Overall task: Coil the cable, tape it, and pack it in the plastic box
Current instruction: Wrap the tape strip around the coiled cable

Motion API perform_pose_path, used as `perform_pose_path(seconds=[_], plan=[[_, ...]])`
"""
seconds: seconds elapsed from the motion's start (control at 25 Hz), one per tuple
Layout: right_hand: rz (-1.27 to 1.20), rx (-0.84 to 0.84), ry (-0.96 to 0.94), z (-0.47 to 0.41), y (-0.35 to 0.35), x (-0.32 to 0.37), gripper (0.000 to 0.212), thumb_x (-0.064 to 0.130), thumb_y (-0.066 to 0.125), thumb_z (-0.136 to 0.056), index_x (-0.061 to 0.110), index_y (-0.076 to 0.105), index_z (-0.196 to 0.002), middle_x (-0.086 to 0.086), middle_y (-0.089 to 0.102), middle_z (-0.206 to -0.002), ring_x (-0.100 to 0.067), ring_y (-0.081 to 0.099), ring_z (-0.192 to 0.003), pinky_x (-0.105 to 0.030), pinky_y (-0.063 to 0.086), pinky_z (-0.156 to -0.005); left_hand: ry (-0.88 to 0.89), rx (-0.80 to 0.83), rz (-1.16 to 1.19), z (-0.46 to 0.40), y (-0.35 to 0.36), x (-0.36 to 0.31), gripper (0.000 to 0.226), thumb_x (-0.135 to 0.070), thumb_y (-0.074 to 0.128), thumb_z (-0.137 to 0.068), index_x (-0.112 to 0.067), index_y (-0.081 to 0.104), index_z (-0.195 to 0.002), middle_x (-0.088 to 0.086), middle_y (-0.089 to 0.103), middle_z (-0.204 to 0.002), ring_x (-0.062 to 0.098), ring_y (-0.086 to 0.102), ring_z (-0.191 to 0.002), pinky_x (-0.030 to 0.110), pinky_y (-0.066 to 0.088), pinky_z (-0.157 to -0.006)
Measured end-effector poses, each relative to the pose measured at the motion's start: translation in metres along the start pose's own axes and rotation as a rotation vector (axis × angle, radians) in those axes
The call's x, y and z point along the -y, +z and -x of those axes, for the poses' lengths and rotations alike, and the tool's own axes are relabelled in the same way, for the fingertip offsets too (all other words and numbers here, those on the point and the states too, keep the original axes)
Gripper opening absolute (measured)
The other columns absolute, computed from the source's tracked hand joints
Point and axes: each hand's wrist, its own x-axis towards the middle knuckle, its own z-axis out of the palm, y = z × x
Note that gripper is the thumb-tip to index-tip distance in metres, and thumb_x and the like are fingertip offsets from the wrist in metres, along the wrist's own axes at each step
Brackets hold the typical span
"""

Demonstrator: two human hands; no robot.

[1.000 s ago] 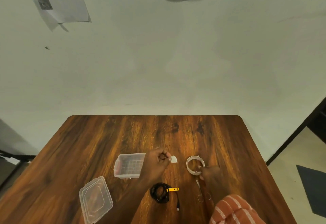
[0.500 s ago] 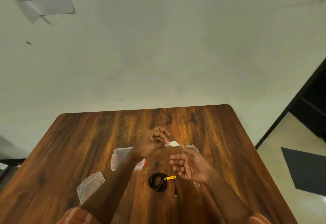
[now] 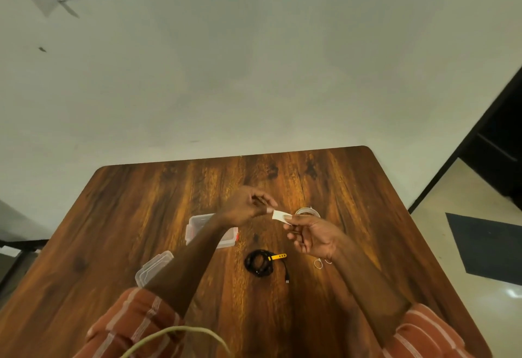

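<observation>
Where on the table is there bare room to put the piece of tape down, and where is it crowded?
Free: the far strip of the table beyond both hands, and the far-left part beyond the plastic box. Crowded: the middle, where the box, its lid, the coiled cable, the tape roll and the scissors lie close together.

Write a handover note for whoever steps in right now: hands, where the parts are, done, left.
Left hand and right hand: raised over the table, each pinching one end of a cut piece of white tape.
Cable: coiled, yellow tie on it, lying on the table near the person, plug end trailing loose.
Tape roll: behind the right hand. Scissors: under the right wrist.
Plastic box: open, partly hidden by the left forearm; lid beside it.
Done: coiling, tape cut.
Left: tape the coil, box it.
</observation>
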Motion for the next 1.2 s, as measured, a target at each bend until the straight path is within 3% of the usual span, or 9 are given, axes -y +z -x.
perform_pose_path(seconds=[0.12, 0.2, 0.28, 0.36, 0.64, 0.84, 1.0, 1.08, 1.2], plan=[[-0.056, -0.345, -0.001, -0.013, -0.015, -0.031, 0.013, 0.021, 0.070, -0.085, 0.008, 0.069, -0.085, 0.001, 0.067, -0.060, -0.009, 0.057, -0.049, -0.019, 0.042, -0.043, -0.232, -0.225, -0.206, 0.006, 0.044, 0.042, 0.010, -0.011, 0.066, -0.087, -0.013, 0.074, -0.092, 0.000, 0.073, -0.091, 0.011, 0.067, -0.083, 0.028, 0.055, -0.077], [-0.100, -0.435, 0.002, -0.014, -0.020, -0.059, 0.014, 0.019, 0.071, -0.085, 0.007, 0.068, -0.092, 0.000, 0.065, -0.056, -0.010, 0.056, -0.044, -0.020, 0.040, -0.040, -0.418, -0.148, -0.344, 0.012, 0.069, 0.076, 0.010, -0.014, 0.061, -0.086, -0.015, 0.069, -0.080, 0.003, 0.070, -0.082, 0.012, 0.064, -0.072, 0.030, 0.055, -0.069], [-0.132, -0.472, 0.023, -0.009, -0.021, -0.085, 0.011, 0.016, 0.071, -0.085, 0.007, 0.068, -0.089, -0.001, 0.067, -0.060, -0.012, 0.057, -0.050, -0.021, 0.041, -0.043, -0.519, -0.052, -0.481, 0.014, 0.083, 0.105, 0.009, -0.023, 0.065, -0.082, -0.015, 0.066, -0.086, 0.005, 0.071, -0.087, 0.016, 0.066, -0.077, 0.030, 0.057, -0.069], [-0.119, -0.488, 0.045, -0.003, -0.021, -0.103, 0.010, 0.017, 0.072, -0.085, 0.007, 0.069, -0.084, -0.001, 0.067, -0.061, -0.012, 0.058, -0.053, -0.021, 0.042, -0.046, -0.528, -0.026, -0.595, 0.013, 0.091, 0.122, 0.026, -0.034, 0.066, -0.078, -0.018, 0.067, -0.097, 0.004, 0.071, -0.097, 0.021, 0.068, -0.086, 0.034, 0.059, -0.078], [-0.144, -0.589, 0.023, 0.002, -0.034, -0.119, 0.014, 0.018, 0.075, -0.084, 0.006, 0.071, -0.090, -0.003, 0.073, -0.066, -0.013, 0.062, -0.053, -0.022, 0.045, -0.048, -0.491, 0.014, -0.852, 0.003, 0.110, 0.126, 0.027, -0.026, 0.055, -0.096, -0.014, 0.062, -0.119, 0.007, 0.064, -0.123, 0.024, 0.062, -0.115, 0.033, 0.051, -0.098], [-0.179, -0.558, 0.024, 0.001, -0.029, -0.115, 0.025, 0.017, 0.076, -0.083, 0.001, 0.069, -0.102, -0.005, 0.073, -0.067, -0.015, 0.065, -0.058, -0.024, 0.048, -0.048, -0.579, -0.033, -0.553, -0.003, 0.099, 0.117, 0.025, -0.032, 0.058, -0.089, -0.013, 0.067, -0.101, 0.006, 0.070, -0.102, 0.023, 0.068, -0.097, 0.034, 0.056, -0.087], [-0.282, -0.524, -0.012, -0.003, -0.015, -0.103, 0.020, 0.010, 0.072, -0.086, 0.003, 0.065, -0.104, -0.009, 0.075, -0.077, -0.019, 0.067, -0.066, -0.028, 0.050, -0.052, -0.595, 0.076, -0.051, -0.006, 0.077, 0.098, 0.027, -0.011, 0.056, -0.091, -0.010, 0.068, -0.066, 0.009, 0.067, -0.070, 0.018, 0.064, -0.067, 0.042, 0.055, -0.086], [-0.331, -0.515, -0.037, -0.007, -0.003, -0.097, 0.021, 0.008, 0.071, -0.085, 0.004, 0.065, -0.105, -0.011, 0.076, -0.081, -0.019, 0.069, -0.068, -0.028, 0.052, -0.054, -0.529, 0.031, 0.187, 0.000, 0.063, 0.084, 0.024, -0.004, 0.057, -0.088, -0.009, 0.069, -0.068, 0.009, 0.069, -0.068, 0.016, 0.065, -0.068, 0.041, 0.053, -0.082], [-0.409, -0.536, -0.105, -0.013, 0.017, -0.085, 0.022, 0.003, 0.071, -0.084, 0.001, 0.065, -0.105, -0.013, 0.077, -0.079, -0.018, 0.071, -0.064, -0.027, 0.054, -0.054, -0.383, -0.014, 0.291, 0.010, 0.050, 0.060, 0.020, -0.008, 0.056, -0.095, -0.011, 0.072, -0.085, 0.004, 0.072, -0.072, 0.012, 0.068, -0.073, 0.024, 0.052, -0.077]])
